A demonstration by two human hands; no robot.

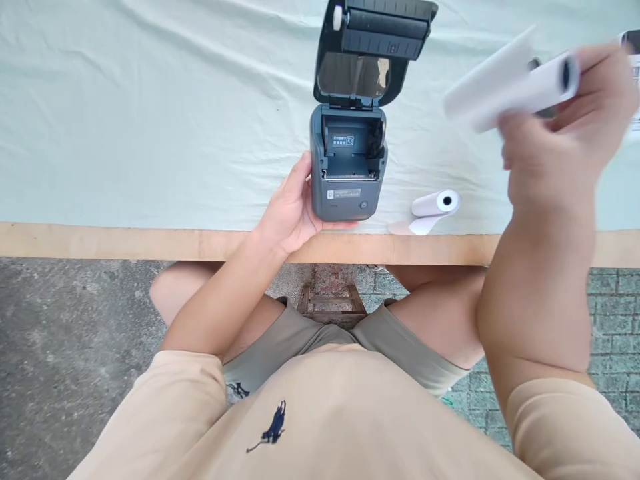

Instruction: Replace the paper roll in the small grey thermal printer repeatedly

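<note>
A dark grey label printer (345,197) stands near the table's front edge with its lid (370,57) swung up and its paper bay bare inside. My left hand (293,213) grips the printer's lower left side, thumb along the edge and fingers passing beneath. Off to the right, my right hand (570,120) is raised, closed around a white paper roll (530,90) with a dark core; its loose end sticks out to the left, slightly blurred. Below it, a second, smaller paper roll (430,203) lies on the cloth, its tail partly unrolled.
A pale green cloth (150,120) with wrinkles covers the table, whose wooden front edge (125,243) shows. A dark and white item (635,80) is cut off at the far right. Something dark sits partly hidden behind the raised roll. A wooden stool (333,300) shows below.
</note>
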